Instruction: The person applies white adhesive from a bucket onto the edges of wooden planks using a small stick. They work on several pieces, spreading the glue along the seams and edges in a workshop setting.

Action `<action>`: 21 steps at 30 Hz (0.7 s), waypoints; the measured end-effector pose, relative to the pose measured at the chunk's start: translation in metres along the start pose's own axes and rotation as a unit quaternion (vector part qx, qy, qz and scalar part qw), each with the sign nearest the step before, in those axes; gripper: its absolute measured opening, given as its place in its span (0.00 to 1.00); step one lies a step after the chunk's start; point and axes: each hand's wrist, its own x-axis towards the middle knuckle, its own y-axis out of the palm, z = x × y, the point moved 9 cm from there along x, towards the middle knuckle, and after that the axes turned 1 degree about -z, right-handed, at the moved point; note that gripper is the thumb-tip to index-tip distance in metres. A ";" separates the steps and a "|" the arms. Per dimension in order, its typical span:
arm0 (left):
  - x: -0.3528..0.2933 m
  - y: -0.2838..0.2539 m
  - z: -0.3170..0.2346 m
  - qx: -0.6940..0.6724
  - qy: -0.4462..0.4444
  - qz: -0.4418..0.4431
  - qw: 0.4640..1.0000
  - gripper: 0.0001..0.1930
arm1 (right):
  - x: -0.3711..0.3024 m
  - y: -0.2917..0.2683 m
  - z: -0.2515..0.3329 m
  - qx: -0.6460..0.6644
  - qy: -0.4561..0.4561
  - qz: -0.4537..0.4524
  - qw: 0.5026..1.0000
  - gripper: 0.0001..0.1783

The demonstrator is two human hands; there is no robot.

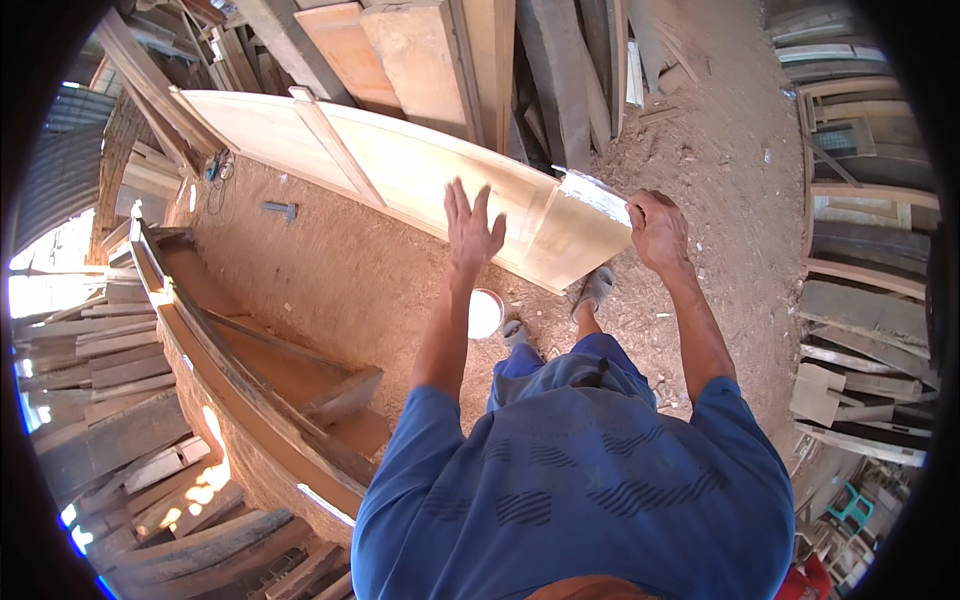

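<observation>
My right hand (660, 232) is closed, its fingers bent round the near end of a flat, white-streaked piece (596, 194). That piece overlaps the upper right corner of a long pale wooden panel (400, 165); I cannot tell whether it is separate from the panel. My left hand (472, 228) is raised, fingers apart and slightly blurred, with nothing in it. It appears in front of the panel's middle; whether it touches is unclear. The panel stands on its long edge, tilted against stacked boards. A round bucket (486, 313) with a white inside stands on the ground beside my feet.
Planks and boards (420, 60) lean behind the panel. A long wooden frame (250, 370) lies to the left, beside piled timber (130, 350). A grey tool (280, 211) rests on the dirt floor. Stacked frames (865, 220) line the right side.
</observation>
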 end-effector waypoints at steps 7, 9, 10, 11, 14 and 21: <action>-0.283 0.050 0.087 0.005 -0.225 0.267 0.937 0.32 | -0.032 -0.008 -0.035 0.007 0.038 -0.036 0.999 0.04; -0.340 0.042 0.077 -0.020 -0.305 0.370 0.877 0.31 | -0.039 -0.011 -0.041 -0.012 0.035 -0.017 0.999 0.06; -0.379 0.042 0.078 -0.003 -0.330 0.407 0.851 0.32 | -0.041 -0.009 -0.036 -0.017 0.030 -0.005 0.999 0.06; -0.423 0.049 0.083 0.012 -0.351 0.422 0.836 0.33 | -0.044 -0.008 -0.026 0.013 0.021 0.002 1.000 0.07; -0.510 0.083 0.100 -0.054 -0.379 0.511 0.770 0.34 | -0.049 0.008 0.011 0.100 0.000 0.064 0.993 0.07; -0.486 0.064 0.051 -0.109 -0.504 0.371 0.772 0.33 | -0.127 0.203 0.067 -0.085 -0.116 0.399 0.905 0.13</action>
